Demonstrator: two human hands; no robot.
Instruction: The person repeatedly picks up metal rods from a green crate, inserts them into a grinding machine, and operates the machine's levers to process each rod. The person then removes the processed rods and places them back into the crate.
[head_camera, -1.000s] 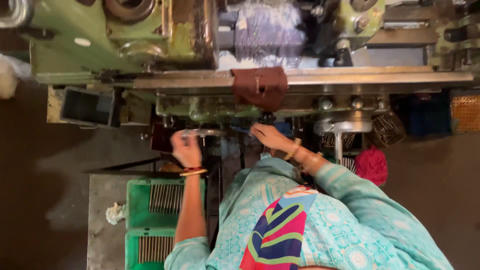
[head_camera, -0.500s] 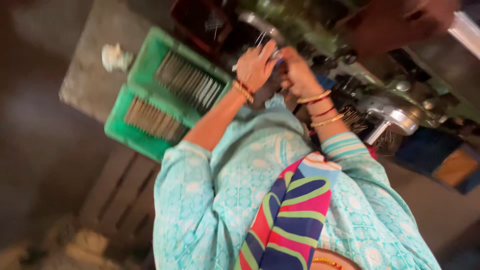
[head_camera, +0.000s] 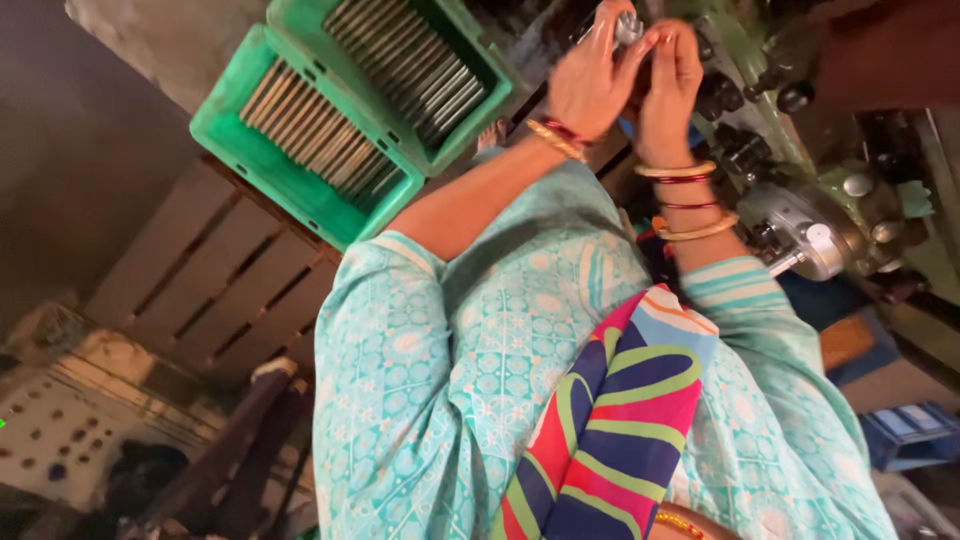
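A person in a patterned turquoise tunic with a striped multicolour scarf (head_camera: 610, 440) is leaning forward, both bangled arms reaching up toward a green metal machine (head_camera: 800, 190). The left hand (head_camera: 590, 85) and the right hand (head_camera: 668, 85) are meeting with fingers curled, together pinching a small shiny metal part (head_camera: 628, 28) just in front of the machine. Two green plastic crates of grey metal rods (head_camera: 330, 120) are sitting side by side to the left, near a wooden pallet (head_camera: 200, 290).

Pretty cramped up top: both hands sit jammed against the green machine (head_camera: 800, 150), knobs crowding the right side. To the left, two green crates (head_camera: 300, 170) full of metal rods block the pallet's (head_camera: 200, 290) upper edge; its lower slats lie bare.
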